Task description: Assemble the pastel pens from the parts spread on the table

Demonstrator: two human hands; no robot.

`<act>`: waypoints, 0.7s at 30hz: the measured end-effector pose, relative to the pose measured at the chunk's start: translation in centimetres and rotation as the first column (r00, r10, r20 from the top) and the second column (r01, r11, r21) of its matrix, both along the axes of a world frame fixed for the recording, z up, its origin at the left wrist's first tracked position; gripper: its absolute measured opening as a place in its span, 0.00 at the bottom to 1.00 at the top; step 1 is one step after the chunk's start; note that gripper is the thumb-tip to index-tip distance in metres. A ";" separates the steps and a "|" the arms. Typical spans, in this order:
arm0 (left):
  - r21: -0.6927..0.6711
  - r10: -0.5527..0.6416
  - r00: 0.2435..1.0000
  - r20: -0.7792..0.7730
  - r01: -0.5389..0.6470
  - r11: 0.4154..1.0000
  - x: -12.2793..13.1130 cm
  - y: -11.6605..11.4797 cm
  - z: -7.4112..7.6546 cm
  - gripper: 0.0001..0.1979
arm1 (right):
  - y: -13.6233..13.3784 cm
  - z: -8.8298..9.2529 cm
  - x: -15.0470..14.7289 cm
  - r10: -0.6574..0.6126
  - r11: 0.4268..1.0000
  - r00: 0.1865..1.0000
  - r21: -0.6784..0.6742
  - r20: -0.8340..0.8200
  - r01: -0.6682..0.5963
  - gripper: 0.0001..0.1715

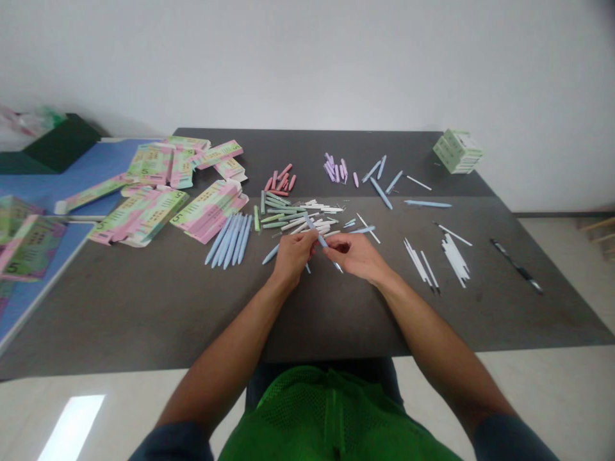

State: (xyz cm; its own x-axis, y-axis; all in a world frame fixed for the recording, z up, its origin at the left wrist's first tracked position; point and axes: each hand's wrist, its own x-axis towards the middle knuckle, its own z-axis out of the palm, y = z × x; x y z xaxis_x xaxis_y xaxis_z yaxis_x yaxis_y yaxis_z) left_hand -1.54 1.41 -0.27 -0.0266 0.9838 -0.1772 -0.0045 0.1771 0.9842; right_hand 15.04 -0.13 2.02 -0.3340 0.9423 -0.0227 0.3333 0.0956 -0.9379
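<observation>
My left hand [294,254] and my right hand [356,254] meet over the middle of the dark table [144,307]. Both pinch one light blue pen [317,234] that runs slantwise between them, its tip poking out below my right fingers. Just beyond my hands lies a mixed heap of green and white pen parts [293,214]. A row of several finished blue pens [231,238] lies to the left of my left hand.
Flat pink-and-green cartons [158,198] cover the table's left part. Pink caps [281,179], purple caps [335,169] and loose blue barrels [384,182] lie further back. White refills [454,256] and a black pen [516,266] lie right. A small box [457,151] stands far right.
</observation>
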 end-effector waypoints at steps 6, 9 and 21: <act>0.036 -0.017 1.000 -0.009 0.018 0.999 0.0 -0.1 -0.1 0.17 | 0.0 -0.2 0.0 -0.024 1.000 0.998 -0.018 -0.053 0.023 0.13; 0.060 -0.019 1.000 -0.009 0.020 0.998 -0.1 -0.1 0.0 0.17 | 0.0 -0.1 -0.1 -0.043 0.998 0.997 -0.049 -0.062 0.040 0.13; 0.110 0.028 0.989 -0.146 -0.012 0.994 -0.1 -0.3 0.1 0.15 | -0.5 -0.9 -1.2 -0.177 0.984 0.983 0.003 -0.056 0.178 0.16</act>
State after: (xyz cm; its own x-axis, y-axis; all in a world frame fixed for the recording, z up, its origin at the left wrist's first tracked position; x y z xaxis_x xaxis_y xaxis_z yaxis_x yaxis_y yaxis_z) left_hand -1.65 1.08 -0.19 -0.0641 0.9960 -0.0622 0.1397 0.0707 0.9877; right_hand 13.87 -0.61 1.08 -0.1620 0.9868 -0.0008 0.2932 0.0474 -0.9549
